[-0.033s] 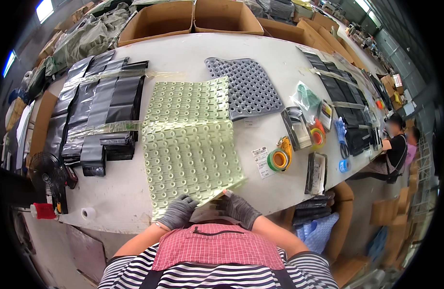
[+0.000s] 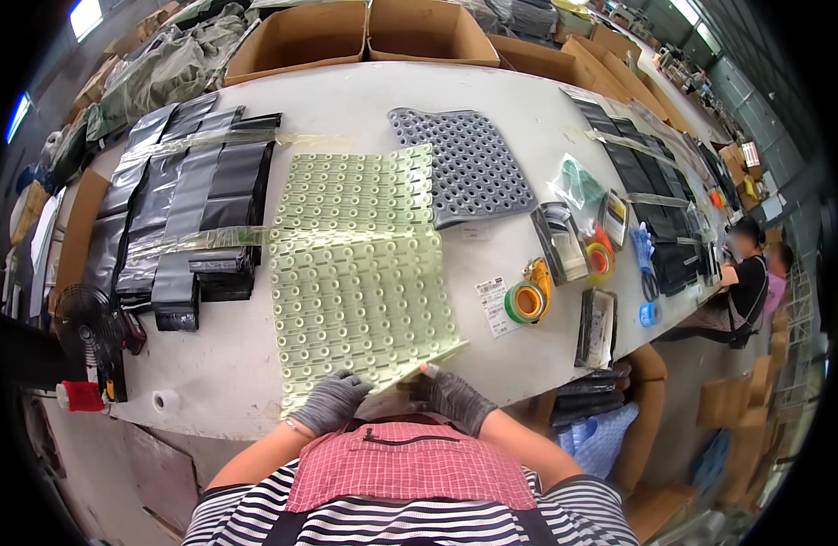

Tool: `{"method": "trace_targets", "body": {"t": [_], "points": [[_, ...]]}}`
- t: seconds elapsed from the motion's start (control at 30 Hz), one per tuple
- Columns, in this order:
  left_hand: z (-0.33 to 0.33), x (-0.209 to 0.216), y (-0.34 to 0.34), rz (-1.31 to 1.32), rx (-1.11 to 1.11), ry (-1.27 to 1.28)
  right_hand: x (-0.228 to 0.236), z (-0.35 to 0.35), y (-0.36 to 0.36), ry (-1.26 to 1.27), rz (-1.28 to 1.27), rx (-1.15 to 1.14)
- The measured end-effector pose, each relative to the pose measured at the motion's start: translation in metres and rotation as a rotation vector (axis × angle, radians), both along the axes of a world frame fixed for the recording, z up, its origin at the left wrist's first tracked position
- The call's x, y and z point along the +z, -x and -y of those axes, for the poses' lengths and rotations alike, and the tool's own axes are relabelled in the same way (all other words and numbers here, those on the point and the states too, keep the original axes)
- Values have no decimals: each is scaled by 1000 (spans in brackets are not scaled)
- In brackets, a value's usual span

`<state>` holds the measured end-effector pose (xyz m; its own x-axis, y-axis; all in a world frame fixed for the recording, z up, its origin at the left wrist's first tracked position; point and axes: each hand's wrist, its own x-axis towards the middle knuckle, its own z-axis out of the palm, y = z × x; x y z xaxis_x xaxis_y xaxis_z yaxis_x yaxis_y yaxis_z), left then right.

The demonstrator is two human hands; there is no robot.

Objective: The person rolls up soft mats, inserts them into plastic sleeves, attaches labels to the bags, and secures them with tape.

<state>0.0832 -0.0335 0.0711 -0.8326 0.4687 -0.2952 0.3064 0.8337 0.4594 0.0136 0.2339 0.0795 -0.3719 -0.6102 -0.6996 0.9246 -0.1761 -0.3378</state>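
Note:
A pale green bath mat [image 2: 364,282] with rows of round suction cups lies before me, with a crease across its middle. My gloved left hand [image 2: 334,402] grips its near edge, fingers over the top. At the near right corner my gloved right hand [image 2: 454,400] holds the edge slightly raised; its thumb tip shows and the other fingers are partly hidden. Beyond the green mat lies a grey mat with holes [image 2: 464,168], the two touching or overlapping. A white printed label sheet [image 2: 497,306] lies right of the green mat.
Black plastic bags [image 2: 178,205] are stacked at the left, more black bags [image 2: 651,187] at the right. Tape rolls [image 2: 525,303], an open box [image 2: 597,329] and scissors [image 2: 649,284] lie on the right. A fan [image 2: 87,323] stands left. Cardboard boxes [image 2: 428,32] line the far edge.
The green mat's near right corner has shifted very slightly to the right. Both hands stay almost in the same place.

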Motion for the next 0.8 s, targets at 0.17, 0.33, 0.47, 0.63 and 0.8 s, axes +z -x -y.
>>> {"method": "trace_targets", "body": {"t": [0.17, 0.33, 0.47, 0.63, 0.8], "points": [[31, 23, -11, 406, -27, -41, -6, -28, -29, -79, -121, 281], [39, 7, 36, 77, 198, 5, 19, 5, -39, -268, -853, 426], [31, -21, 38, -137, 245, 98, -6, 52, -25, -800, -1785, 631], [30, -10, 6, -210, 220, 22, -52, 56, -26, -1121, -1725, 916], [40, -18, -33, -185, 195, 73, -34, 55, -46, -1112, -1531, 1015]]}}
